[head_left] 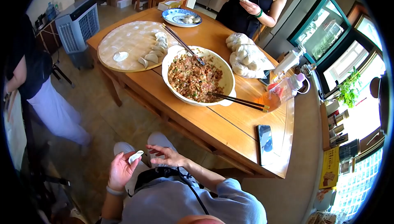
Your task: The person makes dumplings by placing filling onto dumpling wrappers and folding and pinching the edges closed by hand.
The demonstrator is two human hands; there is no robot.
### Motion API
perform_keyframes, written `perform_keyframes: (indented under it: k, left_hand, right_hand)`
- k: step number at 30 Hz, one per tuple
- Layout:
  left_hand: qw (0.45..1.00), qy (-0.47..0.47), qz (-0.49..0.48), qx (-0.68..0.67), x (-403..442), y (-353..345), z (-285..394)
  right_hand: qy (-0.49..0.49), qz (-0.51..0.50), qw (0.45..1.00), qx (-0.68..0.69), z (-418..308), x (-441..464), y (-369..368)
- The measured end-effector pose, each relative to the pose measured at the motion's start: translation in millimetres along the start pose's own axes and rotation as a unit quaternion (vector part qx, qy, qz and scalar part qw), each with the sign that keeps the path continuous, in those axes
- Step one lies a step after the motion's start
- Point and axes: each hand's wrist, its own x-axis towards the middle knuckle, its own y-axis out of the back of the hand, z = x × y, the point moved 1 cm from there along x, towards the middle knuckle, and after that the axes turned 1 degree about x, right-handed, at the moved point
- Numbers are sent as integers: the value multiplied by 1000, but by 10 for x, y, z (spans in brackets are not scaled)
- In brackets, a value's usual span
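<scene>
In front of my lap, my left hand is closed on a small folded dumpling, held between thumb and fingers. Just to its right, my right hand has its fingers stretched apart and holds nothing. Beyond both hands, a large white bowl of minced filling stands on the wooden table. One pair of chopsticks leans across its far left rim, another pair across its near right rim. Left of the bowl, a round board carries a flat wrapper and several finished dumplings.
Across the table a person works on a piece of dough with both hands. Another person stands at the left. The table also bears a blue-patterned plate, a bag of dough balls, a bottle and a phone.
</scene>
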Motion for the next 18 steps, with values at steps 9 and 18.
perform_keyframes:
  k: [9, 18]
  left_hand:
    - [1000, 13, -15, -4, 43, -76, -56]
    - [1000, 20, -8, 4, 67, -137, -72]
  right_hand:
    - [23, 3, 998, -50, -139, -22, -37]
    - [32, 1, 993, -117, -123, 12, -47]
